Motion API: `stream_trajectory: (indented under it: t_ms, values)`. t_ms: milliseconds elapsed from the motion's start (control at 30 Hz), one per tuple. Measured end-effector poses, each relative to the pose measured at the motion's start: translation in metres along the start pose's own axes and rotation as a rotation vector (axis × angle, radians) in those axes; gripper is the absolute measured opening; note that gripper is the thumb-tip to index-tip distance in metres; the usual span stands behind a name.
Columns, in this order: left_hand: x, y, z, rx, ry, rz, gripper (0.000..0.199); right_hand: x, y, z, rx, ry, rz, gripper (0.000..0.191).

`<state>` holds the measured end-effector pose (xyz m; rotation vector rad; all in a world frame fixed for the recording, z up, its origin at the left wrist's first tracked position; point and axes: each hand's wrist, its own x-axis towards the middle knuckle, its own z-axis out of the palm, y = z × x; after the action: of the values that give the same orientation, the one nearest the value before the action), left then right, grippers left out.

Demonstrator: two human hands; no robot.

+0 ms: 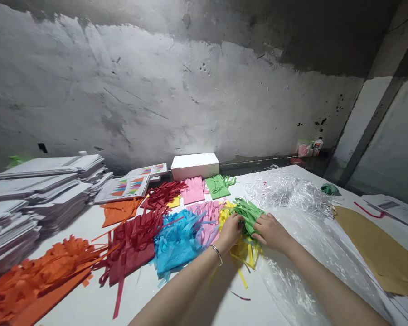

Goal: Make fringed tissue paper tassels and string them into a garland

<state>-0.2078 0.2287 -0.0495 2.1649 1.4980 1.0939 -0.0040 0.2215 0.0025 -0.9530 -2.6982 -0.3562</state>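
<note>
My left hand (231, 230), with a bracelet at the wrist, has its fingers closed on the near left side of a bunch of green fringed tissue paper (246, 213). From the right, my right hand (271, 232) grips the same bunch with bent fingers. Its lower part is partly hidden by both hands. Yellow fringed tissue paper (246, 252) lies under and in front of the green, its strips trailing onto the white table (211, 303). Beside my left hand are pink fringed paper (206, 217) and blue fringed paper (177, 246).
Dark red (132, 253) and orange (47, 276) fringed paper lie further left, near stacked white cards (64, 199). A white box (195, 166) stands at the back. On the right are clear plastic (306, 253), shiny shredded film (285, 190) and a brown paper sheet (374, 249).
</note>
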Motion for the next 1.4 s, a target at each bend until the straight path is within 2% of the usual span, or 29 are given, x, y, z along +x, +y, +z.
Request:
stream_trajectory:
  t_ms: [133, 333, 500, 633, 900, 1033, 1200, 1400]
  values:
    - [0.002, -0.002, 0.001, -0.016, 0.007, -0.014, 0.019, 0.013, -0.007, 0.019, -0.015, 0.011, 0.051, 0.014]
    - [0.001, -0.005, -0.001, -0.025, 0.013, -0.021, 0.020, 0.018, -0.004, 0.038, 0.008, 0.044, 0.029, 0.019]
    - [0.000, -0.005, -0.003, -0.015, 0.025, -0.024, 0.019, 0.011, 0.007, 0.037, 0.049, 0.119, 0.065, 0.018]
    - [-0.001, 0.002, -0.004, 0.025, 0.042, -0.007, 0.012, 0.008, 0.009, 0.036, 0.073, 0.183, 0.097, 0.020]
    - [-0.007, 0.020, 0.000, 0.133, -0.007, 0.113, 0.010, 0.004, 0.009, 0.036, 0.066, 0.290, 0.091, 0.020]
    - [-0.004, 0.021, 0.005, 0.189, -0.009, 0.127, 0.009, 0.001, 0.010, 0.039, 0.032, 0.343, 0.098, 0.020]
    - [-0.003, 0.018, 0.003, 0.253, 0.011, 0.136, 0.010, -0.004, 0.011, 0.039, -0.008, 0.398, 0.121, 0.021]
    - [-0.001, 0.024, 0.001, 0.255, -0.045, 0.222, 0.009, -0.003, 0.011, 0.037, -0.026, 0.431, 0.097, 0.022]
